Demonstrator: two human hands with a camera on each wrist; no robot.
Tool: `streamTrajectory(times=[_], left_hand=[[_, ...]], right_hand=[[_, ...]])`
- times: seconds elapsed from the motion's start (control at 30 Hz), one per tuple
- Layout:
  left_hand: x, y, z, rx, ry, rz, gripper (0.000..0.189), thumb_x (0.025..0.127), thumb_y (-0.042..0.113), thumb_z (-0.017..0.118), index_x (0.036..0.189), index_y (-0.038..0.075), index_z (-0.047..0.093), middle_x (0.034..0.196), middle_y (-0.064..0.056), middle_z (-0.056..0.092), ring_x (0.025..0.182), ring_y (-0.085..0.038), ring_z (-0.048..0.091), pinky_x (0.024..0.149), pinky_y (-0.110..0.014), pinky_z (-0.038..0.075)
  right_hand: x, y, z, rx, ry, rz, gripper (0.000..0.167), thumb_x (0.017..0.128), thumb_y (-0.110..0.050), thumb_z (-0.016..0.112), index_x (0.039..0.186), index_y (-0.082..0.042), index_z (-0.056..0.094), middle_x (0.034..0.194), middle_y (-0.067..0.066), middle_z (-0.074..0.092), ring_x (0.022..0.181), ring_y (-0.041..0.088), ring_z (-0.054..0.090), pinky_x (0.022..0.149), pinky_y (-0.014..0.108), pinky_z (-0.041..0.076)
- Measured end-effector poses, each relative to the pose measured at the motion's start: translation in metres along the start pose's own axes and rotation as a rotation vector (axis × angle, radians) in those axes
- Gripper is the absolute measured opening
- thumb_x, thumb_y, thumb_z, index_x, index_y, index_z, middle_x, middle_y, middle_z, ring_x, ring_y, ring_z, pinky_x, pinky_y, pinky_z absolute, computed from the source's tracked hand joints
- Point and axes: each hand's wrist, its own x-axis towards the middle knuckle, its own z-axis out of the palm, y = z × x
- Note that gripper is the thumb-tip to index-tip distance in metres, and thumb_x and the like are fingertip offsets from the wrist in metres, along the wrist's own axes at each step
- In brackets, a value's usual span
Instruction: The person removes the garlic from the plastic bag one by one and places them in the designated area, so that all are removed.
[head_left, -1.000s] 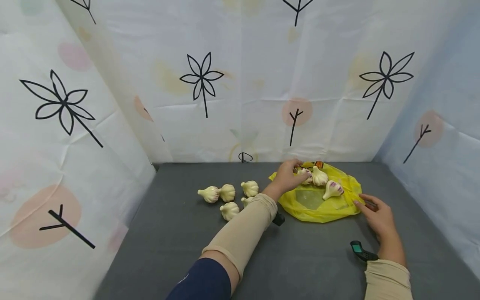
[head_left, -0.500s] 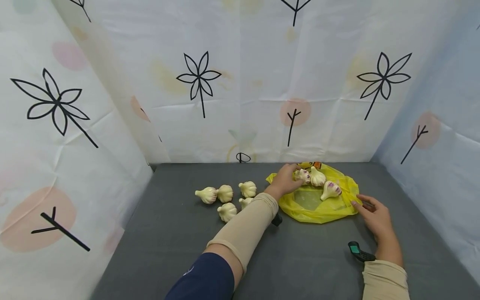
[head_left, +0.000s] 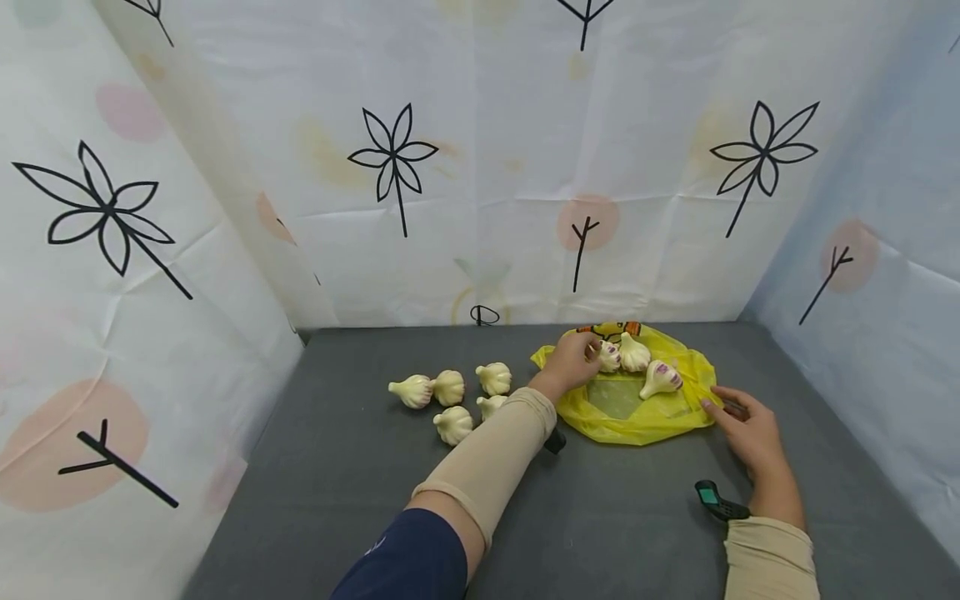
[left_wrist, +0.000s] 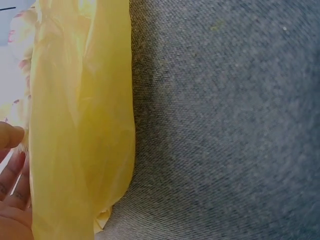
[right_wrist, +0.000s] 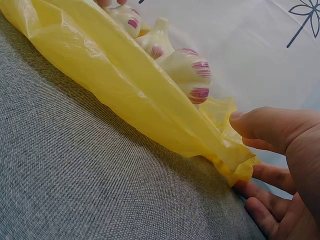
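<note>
Three garlic bulbs with purple streaks sit in the mouth of a thin yellow plastic bag (head_left: 637,429) at the back right of the table. My left hand (head_left: 567,363) reaches over the bag's left side; its thumb and fingertips are at the stem of the leftmost bulb (head_left: 611,357). The left wrist view shows the bag's side covering part of that left hand (left_wrist: 12,187). At the bag's right edge is my right hand (head_left: 752,429). The bag's crumpled corner (right_wrist: 235,167) lies between the right thumb and fingers in the right wrist view.
Several more garlic bulbs (head_left: 453,425) lie left of the bag on the dark grey cloth (head_left: 360,492), one partly behind my left forearm. A patterned white curtain (head_left: 495,167) stands behind the table and along both sides.
My left hand has drawn back slightly from over the leftmost bulb toward its stem, and its fingers are more bent. The bulb stays in the bag. My right hand keeps its place at the bag's edge.
</note>
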Motion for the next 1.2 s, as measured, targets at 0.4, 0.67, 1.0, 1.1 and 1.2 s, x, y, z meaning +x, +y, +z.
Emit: streamTrajectory(times=[0.4, 0.67, 1.0, 1.1, 1.2], left_hand=[[-0.014, -0.009, 0.005, -0.175, 0.014, -0.052, 0.016, 0.103, 0.012, 0.068, 0.118, 0.009, 0.073, 0.102, -0.003, 0.07, 0.083, -0.009, 0.06, 0.068, -0.023, 0.05], [-0.012, -0.017, 0.007, -0.113, 0.069, -0.045, 0.026, 0.102, 0.024, 0.072, 0.126, 0.014, 0.071, 0.117, -0.004, 0.069, 0.097, -0.012, 0.061, 0.078, -0.027, 0.053], [-0.005, -0.004, 0.009, 0.083, 0.058, -0.038, 0.062, 0.1, 0.036, 0.077, 0.155, 0.019, 0.054, 0.148, -0.009, 0.054, 0.126, -0.021, 0.06, 0.102, -0.033, 0.056], [-0.006, 0.001, 0.009, 0.079, 0.01, -0.025, 0.066, 0.1, 0.032, 0.076, 0.159, 0.017, 0.05, 0.156, -0.011, 0.05, 0.136, -0.024, 0.058, 0.108, -0.035, 0.054], [-0.007, 0.002, 0.011, 0.106, -0.024, -0.011, 0.065, 0.102, 0.03, 0.073, 0.16, 0.017, 0.048, 0.157, -0.009, 0.051, 0.136, -0.023, 0.059, 0.108, -0.034, 0.054]], right_hand=[[0.0, -0.001, 0.002, -0.007, 0.004, 0.005, 0.07, 0.11, -0.044, 0.056, 0.159, 0.003, 0.041, 0.171, 0.032, 0.025, 0.15, 0.058, 0.035, 0.112, 0.069, 0.041], [-0.001, -0.003, 0.002, -0.014, 0.009, 0.002, 0.07, 0.11, -0.045, 0.056, 0.159, 0.003, 0.042, 0.17, 0.032, 0.027, 0.15, 0.057, 0.037, 0.112, 0.067, 0.043], [-0.001, -0.003, 0.0, -0.012, 0.003, -0.004, 0.071, 0.11, -0.046, 0.056, 0.159, 0.003, 0.042, 0.17, 0.032, 0.027, 0.15, 0.057, 0.036, 0.109, 0.065, 0.044], [-0.001, -0.003, 0.0, -0.017, 0.003, 0.002, 0.071, 0.109, -0.047, 0.056, 0.159, 0.002, 0.043, 0.17, 0.031, 0.028, 0.149, 0.056, 0.037, 0.105, 0.059, 0.047], [0.0, -0.003, 0.001, -0.02, -0.003, 0.009, 0.072, 0.109, -0.047, 0.056, 0.159, 0.002, 0.043, 0.17, 0.031, 0.028, 0.149, 0.055, 0.038, 0.104, 0.057, 0.048]])
